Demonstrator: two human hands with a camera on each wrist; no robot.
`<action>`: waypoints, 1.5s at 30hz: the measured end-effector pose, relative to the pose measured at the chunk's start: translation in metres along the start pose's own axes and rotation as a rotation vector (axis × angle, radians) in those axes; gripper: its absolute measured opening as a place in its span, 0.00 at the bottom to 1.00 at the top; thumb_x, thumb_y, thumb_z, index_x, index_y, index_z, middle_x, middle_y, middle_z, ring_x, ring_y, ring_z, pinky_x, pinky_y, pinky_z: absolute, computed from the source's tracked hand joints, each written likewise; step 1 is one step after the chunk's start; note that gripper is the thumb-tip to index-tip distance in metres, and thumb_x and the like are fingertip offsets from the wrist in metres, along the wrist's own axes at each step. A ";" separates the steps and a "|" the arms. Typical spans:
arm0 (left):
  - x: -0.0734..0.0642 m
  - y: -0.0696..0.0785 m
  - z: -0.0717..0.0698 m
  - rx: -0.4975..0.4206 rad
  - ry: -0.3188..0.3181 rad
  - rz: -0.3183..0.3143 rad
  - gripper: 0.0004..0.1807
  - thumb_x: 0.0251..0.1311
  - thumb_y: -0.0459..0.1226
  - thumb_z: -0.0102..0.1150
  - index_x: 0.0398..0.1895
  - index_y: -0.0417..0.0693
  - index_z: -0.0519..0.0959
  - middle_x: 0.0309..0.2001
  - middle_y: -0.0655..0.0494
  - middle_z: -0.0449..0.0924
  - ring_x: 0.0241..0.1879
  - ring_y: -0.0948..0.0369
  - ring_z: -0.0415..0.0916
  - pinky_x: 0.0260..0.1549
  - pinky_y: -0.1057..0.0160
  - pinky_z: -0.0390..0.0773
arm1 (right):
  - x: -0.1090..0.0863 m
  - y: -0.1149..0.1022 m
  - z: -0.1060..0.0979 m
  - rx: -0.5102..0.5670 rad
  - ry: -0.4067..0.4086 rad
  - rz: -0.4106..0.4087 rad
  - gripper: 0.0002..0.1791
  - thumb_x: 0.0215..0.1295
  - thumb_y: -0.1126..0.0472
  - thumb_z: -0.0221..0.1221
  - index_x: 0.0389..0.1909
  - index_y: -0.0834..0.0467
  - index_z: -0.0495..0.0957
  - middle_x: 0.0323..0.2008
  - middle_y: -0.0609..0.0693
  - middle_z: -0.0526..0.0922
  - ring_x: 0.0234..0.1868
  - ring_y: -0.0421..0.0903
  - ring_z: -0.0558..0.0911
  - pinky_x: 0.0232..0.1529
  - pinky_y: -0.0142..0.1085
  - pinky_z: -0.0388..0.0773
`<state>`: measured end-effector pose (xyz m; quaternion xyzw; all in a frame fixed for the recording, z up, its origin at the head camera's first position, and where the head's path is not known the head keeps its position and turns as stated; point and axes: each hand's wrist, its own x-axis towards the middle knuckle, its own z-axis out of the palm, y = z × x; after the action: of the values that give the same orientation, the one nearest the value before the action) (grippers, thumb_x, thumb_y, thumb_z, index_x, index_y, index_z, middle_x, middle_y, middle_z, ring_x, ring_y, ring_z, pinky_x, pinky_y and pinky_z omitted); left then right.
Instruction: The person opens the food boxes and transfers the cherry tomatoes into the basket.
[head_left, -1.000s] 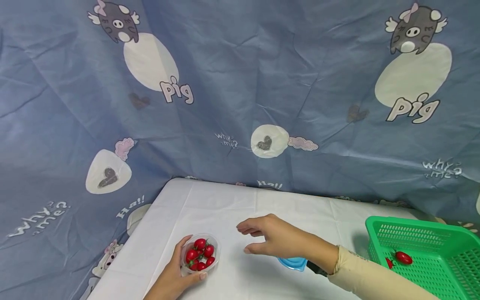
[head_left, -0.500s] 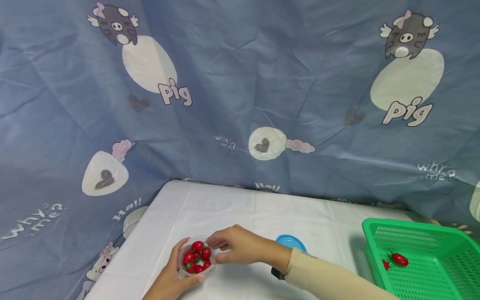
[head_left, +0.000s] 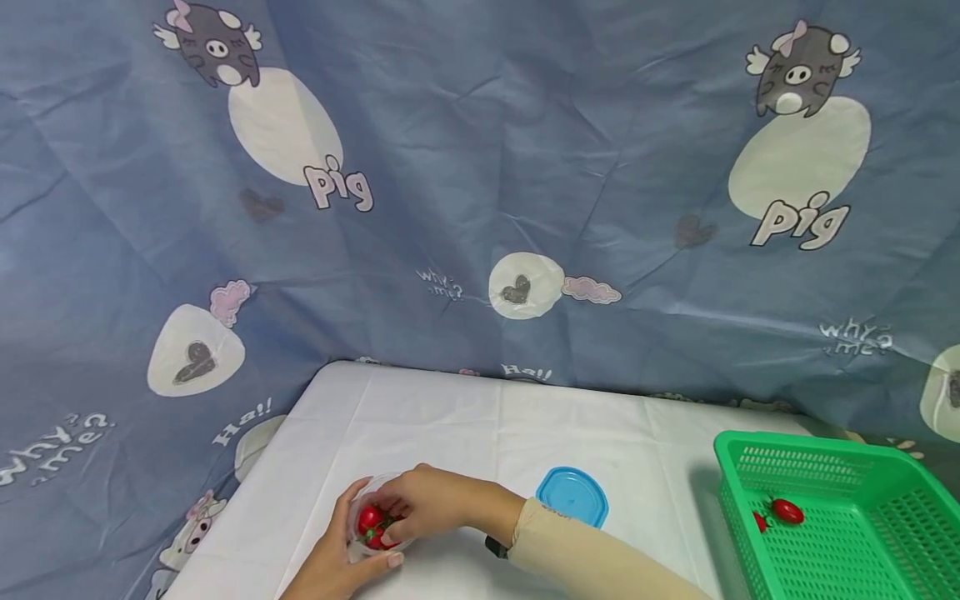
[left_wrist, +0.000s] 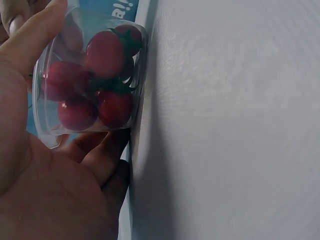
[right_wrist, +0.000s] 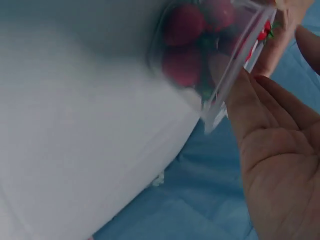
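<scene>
My left hand point(head_left: 330, 562) grips a small clear plastic container point(head_left: 357, 552) from its left side, thumb at the near side and fingers round the far side. Red cherry tomatoes point(head_left: 369, 518) with green stems lie inside it; several show through the wall in the left wrist view. My right hand point(head_left: 431, 504) reaches over the rim from the right, its fingertips down inside among the tomatoes. In the right wrist view its fingers point(right_wrist: 245, 105) extend past the container's rim point(right_wrist: 227, 90), the thumb point(right_wrist: 309, 46) held apart from them. The right hand covers some of the tomatoes in the head view.
A blue lid point(head_left: 572, 492) lies on the white tablecloth point(head_left: 435, 417), partly behind the right forearm. At the right stands a green plastic basket point(head_left: 817, 442) with a red tomato point(head_left: 787, 512) and part of another inside. A blue patterned cloth point(head_left: 420, 208) hangs behind the table.
My right hand has moved left and down from above the table into the container. More of the blue lid has come into sight. The left hand keeps its hold on the container.
</scene>
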<state>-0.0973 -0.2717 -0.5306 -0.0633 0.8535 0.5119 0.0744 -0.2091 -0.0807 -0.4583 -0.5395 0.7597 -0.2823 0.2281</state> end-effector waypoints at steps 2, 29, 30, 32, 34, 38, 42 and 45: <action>0.000 0.000 -0.001 0.009 -0.002 0.009 0.60 0.55 0.51 0.79 0.82 0.62 0.45 0.75 0.39 0.64 0.68 0.44 0.71 0.63 0.34 0.71 | 0.005 -0.001 0.004 -0.038 -0.033 -0.015 0.19 0.69 0.61 0.69 0.59 0.57 0.82 0.40 0.36 0.86 0.38 0.25 0.79 0.43 0.18 0.75; 0.000 -0.001 -0.001 0.060 0.002 0.090 0.60 0.57 0.48 0.79 0.83 0.58 0.45 0.76 0.44 0.65 0.72 0.47 0.65 0.64 0.51 0.71 | -0.001 0.005 0.023 -0.141 0.038 -0.088 0.25 0.70 0.51 0.68 0.65 0.55 0.79 0.54 0.38 0.82 0.51 0.26 0.75 0.53 0.18 0.70; -0.001 -0.002 -0.001 0.069 0.002 0.105 0.59 0.58 0.47 0.78 0.83 0.56 0.45 0.77 0.43 0.64 0.73 0.47 0.63 0.65 0.52 0.70 | -0.002 0.003 0.023 -0.162 0.035 -0.093 0.27 0.70 0.51 0.69 0.66 0.55 0.79 0.56 0.37 0.81 0.53 0.26 0.74 0.55 0.18 0.69; -0.001 -0.003 -0.002 0.055 -0.006 0.107 0.59 0.59 0.47 0.77 0.83 0.56 0.44 0.77 0.42 0.62 0.75 0.46 0.61 0.67 0.56 0.68 | -0.005 0.001 0.023 -0.196 0.031 -0.094 0.27 0.69 0.51 0.69 0.66 0.54 0.79 0.57 0.37 0.81 0.54 0.26 0.74 0.57 0.19 0.68; -0.001 -0.003 -0.001 0.027 -0.019 0.089 0.60 0.59 0.47 0.77 0.83 0.57 0.43 0.79 0.42 0.59 0.77 0.47 0.57 0.69 0.59 0.64 | -0.007 -0.001 0.022 -0.239 0.031 -0.096 0.25 0.68 0.52 0.70 0.64 0.54 0.80 0.54 0.37 0.82 0.52 0.26 0.75 0.57 0.19 0.69; -0.001 -0.003 0.000 -0.029 -0.031 0.051 0.61 0.58 0.48 0.78 0.83 0.59 0.42 0.80 0.41 0.56 0.80 0.47 0.52 0.74 0.50 0.58 | -0.009 -0.007 0.020 -0.327 0.005 -0.087 0.21 0.66 0.54 0.72 0.58 0.54 0.82 0.44 0.37 0.82 0.44 0.27 0.75 0.51 0.18 0.71; 0.000 -0.002 0.000 -0.051 -0.031 0.051 0.61 0.57 0.49 0.79 0.82 0.60 0.43 0.80 0.39 0.55 0.80 0.44 0.50 0.74 0.34 0.49 | -0.008 -0.010 0.018 -0.364 -0.018 -0.057 0.19 0.65 0.54 0.73 0.55 0.52 0.83 0.41 0.36 0.82 0.40 0.27 0.76 0.47 0.19 0.73; -0.001 -0.002 0.000 -0.034 -0.029 0.077 0.60 0.58 0.48 0.78 0.82 0.59 0.43 0.80 0.39 0.56 0.80 0.43 0.51 0.74 0.35 0.51 | -0.006 -0.009 0.017 -0.334 -0.017 -0.041 0.18 0.65 0.53 0.72 0.54 0.51 0.83 0.40 0.35 0.82 0.38 0.26 0.76 0.45 0.19 0.73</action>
<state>-0.0963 -0.2728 -0.5318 -0.0242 0.8453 0.5297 0.0659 -0.1897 -0.0804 -0.4644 -0.5877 0.7830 -0.1522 0.1356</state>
